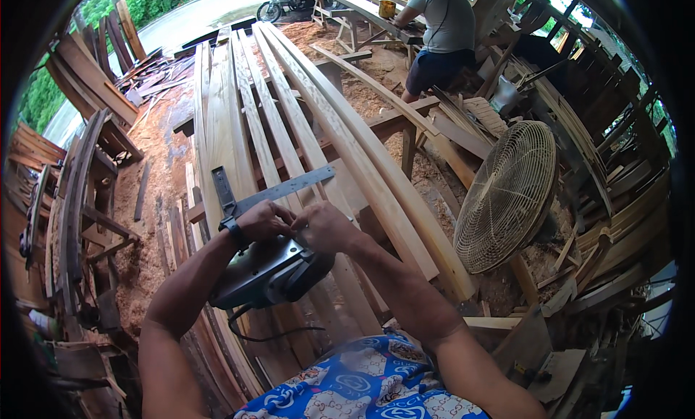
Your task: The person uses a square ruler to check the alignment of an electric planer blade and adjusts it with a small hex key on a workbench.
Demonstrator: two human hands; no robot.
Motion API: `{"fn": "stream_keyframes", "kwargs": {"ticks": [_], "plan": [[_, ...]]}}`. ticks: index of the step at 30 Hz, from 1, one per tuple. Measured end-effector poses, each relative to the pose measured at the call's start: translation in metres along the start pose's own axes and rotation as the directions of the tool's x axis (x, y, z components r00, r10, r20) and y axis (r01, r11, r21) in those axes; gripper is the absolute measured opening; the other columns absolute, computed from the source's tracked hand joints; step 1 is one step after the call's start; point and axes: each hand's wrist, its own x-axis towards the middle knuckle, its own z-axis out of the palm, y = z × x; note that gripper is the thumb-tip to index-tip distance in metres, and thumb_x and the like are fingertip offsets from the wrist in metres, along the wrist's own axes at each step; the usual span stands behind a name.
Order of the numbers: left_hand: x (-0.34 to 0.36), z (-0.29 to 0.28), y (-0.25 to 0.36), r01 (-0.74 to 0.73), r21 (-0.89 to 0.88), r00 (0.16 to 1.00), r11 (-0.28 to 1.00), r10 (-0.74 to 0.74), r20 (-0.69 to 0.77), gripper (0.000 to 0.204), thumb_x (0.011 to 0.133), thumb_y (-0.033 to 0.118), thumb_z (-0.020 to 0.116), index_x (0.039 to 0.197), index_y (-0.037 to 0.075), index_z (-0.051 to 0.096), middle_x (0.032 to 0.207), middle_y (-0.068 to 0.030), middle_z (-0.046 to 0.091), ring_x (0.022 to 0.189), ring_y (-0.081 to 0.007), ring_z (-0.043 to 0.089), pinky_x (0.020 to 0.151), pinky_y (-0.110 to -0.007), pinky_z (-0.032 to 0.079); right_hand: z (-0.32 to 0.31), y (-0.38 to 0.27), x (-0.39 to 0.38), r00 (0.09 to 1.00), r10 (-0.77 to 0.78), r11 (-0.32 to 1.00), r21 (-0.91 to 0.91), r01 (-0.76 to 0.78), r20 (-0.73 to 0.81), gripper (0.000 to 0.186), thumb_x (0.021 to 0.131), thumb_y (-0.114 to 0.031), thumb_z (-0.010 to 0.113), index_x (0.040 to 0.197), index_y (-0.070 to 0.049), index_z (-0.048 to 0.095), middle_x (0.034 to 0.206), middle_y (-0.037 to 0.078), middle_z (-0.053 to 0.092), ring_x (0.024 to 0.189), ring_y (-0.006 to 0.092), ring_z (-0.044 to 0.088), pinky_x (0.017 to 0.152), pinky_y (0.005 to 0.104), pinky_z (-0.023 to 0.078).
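My left hand (262, 222) and my right hand (323, 229) meet over a corded power tool with a flat shiny metal plate (269, 263) and a teal body; whether it is a planer or a saw I cannot tell. Fingers of both hands are bent in a pinch at the far edge of the plate. What lies between the fingertips is too small to make out. Just beyond them, a metal square with a steel blade (289, 186) and a dark stock (223, 187) rests across the boards (253, 122). The tool's black cord (279, 338) curls toward me.
Several long pale boards stretch away in front. A large round fan (507, 196) stands at right. Farther back, a person (443, 28) works at another bench. Curved dark wood (76, 202) is stacked at left; wood shavings (156, 274) cover the floor.
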Motion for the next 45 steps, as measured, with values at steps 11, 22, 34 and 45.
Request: {"fn": "stream_keyframes", "kwargs": {"ticks": [11,22,34,45], "plan": [[0.004,0.007,-0.004,0.089,0.043,0.996,0.995,-0.089,-0.010,0.028,0.087,0.023,0.087,0.102,0.001,0.079,0.091,-0.0041,0.076,0.083,-0.0110,0.068,0.074,-0.028,0.053,-0.019,-0.015,-0.004,0.971,0.213,0.948,0.265,-0.177,-0.112,0.025,0.084,-0.007,0.064,0.104,0.001,0.077,0.101,0.024,0.075,0.096,0.0370,0.075,0.093,0.0409,0.059],[0.003,0.004,0.007,0.153,0.114,0.988,0.982,-0.153,-0.010,0.041,0.077,0.038,0.092,0.099,0.006,0.080,0.091,-0.0075,0.076,0.085,-0.0180,0.070,0.080,-0.033,0.054,-0.023,-0.011,-0.006,0.998,0.037,0.999,0.009,-0.038,0.056,0.028,0.081,-0.002,0.068,0.106,-0.004,0.081,0.103,0.021,0.076,0.103,0.0361,0.073,0.096,0.0420,0.057],[0.008,0.000,-0.009,0.127,0.047,0.991,0.991,-0.128,0.029,0.031,0.080,0.029,0.088,0.098,0.005,0.079,0.090,-0.0054,0.075,0.085,-0.0147,0.068,0.080,-0.032,0.052,-0.016,-0.005,0.001,0.987,0.012,0.994,-0.108,0.006,0.160,0.023,0.080,-0.011,0.071,0.100,-0.006,0.083,0.095,0.020,0.077,0.087,0.0344,0.075,0.086,0.0407,0.060],[0.004,-0.004,-0.008,0.093,-0.044,0.992,0.995,-0.089,0.090,0.024,0.085,0.024,0.084,0.097,0.004,0.076,0.088,-0.0034,0.072,0.084,-0.0123,0.065,0.078,-0.031,0.051,-0.005,-0.007,0.006,0.997,0.036,0.994,-0.106,-0.028,0.073,0.023,0.081,-0.016,0.073,0.099,-0.008,0.083,0.092,0.020,0.077,0.087,0.0355,0.075,0.084,0.0431,0.060]]}}
